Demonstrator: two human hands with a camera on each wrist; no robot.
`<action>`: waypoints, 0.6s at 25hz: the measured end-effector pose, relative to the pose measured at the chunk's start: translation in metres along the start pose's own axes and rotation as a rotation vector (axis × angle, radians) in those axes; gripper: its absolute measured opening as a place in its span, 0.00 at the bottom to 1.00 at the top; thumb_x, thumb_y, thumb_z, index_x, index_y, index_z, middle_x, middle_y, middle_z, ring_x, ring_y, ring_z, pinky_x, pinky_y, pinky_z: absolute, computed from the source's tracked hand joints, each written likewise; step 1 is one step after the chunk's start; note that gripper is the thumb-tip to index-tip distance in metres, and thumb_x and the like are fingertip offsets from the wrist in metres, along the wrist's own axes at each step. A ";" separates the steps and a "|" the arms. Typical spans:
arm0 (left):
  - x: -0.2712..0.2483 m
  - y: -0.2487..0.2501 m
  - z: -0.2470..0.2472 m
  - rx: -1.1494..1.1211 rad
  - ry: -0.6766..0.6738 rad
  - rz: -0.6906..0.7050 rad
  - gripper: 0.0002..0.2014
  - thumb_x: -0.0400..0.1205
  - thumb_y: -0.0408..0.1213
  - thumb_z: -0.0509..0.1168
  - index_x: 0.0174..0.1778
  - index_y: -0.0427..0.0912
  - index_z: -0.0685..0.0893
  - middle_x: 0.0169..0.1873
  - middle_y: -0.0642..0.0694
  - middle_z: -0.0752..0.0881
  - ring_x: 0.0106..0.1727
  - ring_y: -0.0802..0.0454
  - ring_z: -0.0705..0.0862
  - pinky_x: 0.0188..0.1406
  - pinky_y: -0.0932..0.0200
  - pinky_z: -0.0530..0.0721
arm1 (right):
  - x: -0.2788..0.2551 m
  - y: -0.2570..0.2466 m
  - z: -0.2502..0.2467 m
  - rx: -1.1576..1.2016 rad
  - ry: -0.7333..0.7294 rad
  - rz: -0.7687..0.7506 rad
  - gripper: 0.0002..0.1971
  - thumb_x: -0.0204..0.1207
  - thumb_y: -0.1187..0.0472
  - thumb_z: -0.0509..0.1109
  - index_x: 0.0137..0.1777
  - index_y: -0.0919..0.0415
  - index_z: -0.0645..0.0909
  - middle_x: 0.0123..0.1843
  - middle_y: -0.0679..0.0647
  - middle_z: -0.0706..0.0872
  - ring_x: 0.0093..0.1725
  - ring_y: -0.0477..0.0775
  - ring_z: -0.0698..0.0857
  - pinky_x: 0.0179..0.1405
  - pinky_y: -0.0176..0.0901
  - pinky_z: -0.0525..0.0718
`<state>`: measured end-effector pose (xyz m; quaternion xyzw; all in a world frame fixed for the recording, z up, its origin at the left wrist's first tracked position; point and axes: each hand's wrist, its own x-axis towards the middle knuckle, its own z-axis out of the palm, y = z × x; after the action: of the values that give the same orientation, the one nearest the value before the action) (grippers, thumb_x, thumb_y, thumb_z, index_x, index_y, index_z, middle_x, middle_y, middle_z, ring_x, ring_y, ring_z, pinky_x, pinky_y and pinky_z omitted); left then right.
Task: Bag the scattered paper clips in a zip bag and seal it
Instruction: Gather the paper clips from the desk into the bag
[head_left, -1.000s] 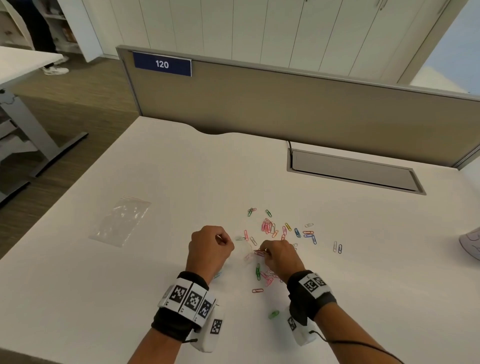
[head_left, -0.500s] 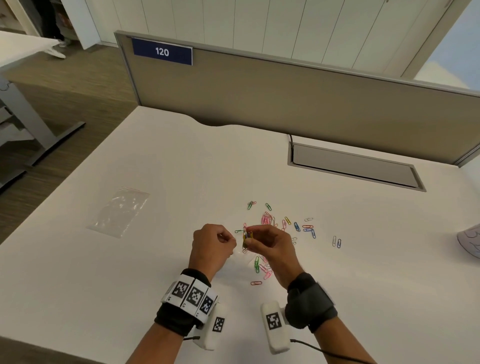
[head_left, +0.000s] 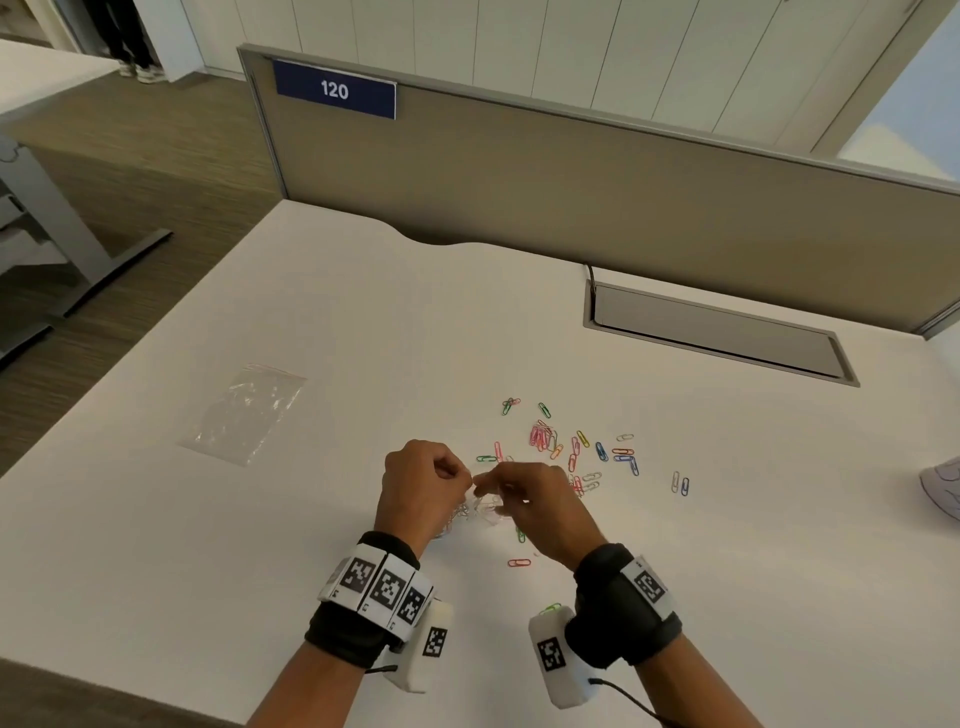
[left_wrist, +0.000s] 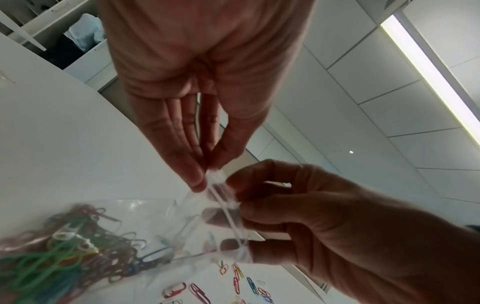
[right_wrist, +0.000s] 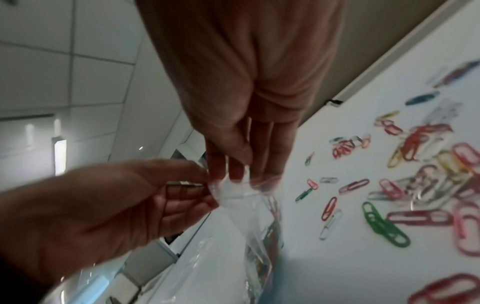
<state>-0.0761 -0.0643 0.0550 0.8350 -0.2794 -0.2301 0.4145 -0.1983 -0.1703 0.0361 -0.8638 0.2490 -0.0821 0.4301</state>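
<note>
Both hands met over the tabletop (head_left: 311, 322), the left hand (head_left: 423, 486) and right hand (head_left: 540, 506) each pinching the top edge of a clear zip bag (left_wrist: 182, 230) that hung between them, part-filled with coloured paper clips (left_wrist: 64, 257) bunched at its bottom. More loose paper clips (head_left: 576, 452) lay scattered on the tabletop just beyond and right of the hands, and a few near the right wrist. A second, flat zip bag (head_left: 244, 413) lay well apart to the left, with a grey cable hatch (head_left: 717, 332) at the far right.

Glossy clear plastic zip bag (left_wrist: 166, 228), shiny coated paper clips (head_left: 576, 449), matt smooth white desk (head_left: 363, 322).
</note>
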 end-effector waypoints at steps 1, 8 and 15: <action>0.001 -0.002 -0.002 -0.012 0.004 -0.010 0.03 0.75 0.31 0.75 0.36 0.37 0.91 0.30 0.43 0.92 0.31 0.50 0.91 0.43 0.51 0.93 | 0.001 0.000 -0.003 0.140 0.075 0.039 0.16 0.76 0.77 0.58 0.48 0.62 0.87 0.50 0.54 0.92 0.46 0.48 0.90 0.47 0.43 0.91; -0.001 -0.006 -0.010 -0.043 0.001 0.008 0.02 0.74 0.29 0.74 0.35 0.35 0.91 0.28 0.42 0.92 0.31 0.49 0.91 0.43 0.49 0.93 | 0.026 0.046 -0.001 -0.547 -0.123 -0.005 0.23 0.79 0.71 0.58 0.71 0.55 0.77 0.78 0.55 0.74 0.78 0.58 0.71 0.77 0.55 0.71; -0.003 -0.001 -0.004 -0.038 -0.039 -0.001 0.04 0.74 0.30 0.74 0.34 0.37 0.90 0.26 0.43 0.91 0.27 0.51 0.91 0.34 0.50 0.93 | 0.004 0.067 0.000 -0.643 -0.182 -0.124 0.20 0.81 0.62 0.62 0.73 0.55 0.73 0.78 0.55 0.73 0.74 0.60 0.75 0.68 0.54 0.80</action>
<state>-0.0754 -0.0599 0.0573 0.8225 -0.2824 -0.2518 0.4247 -0.2197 -0.2065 -0.0169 -0.9726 0.1697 0.0521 0.1504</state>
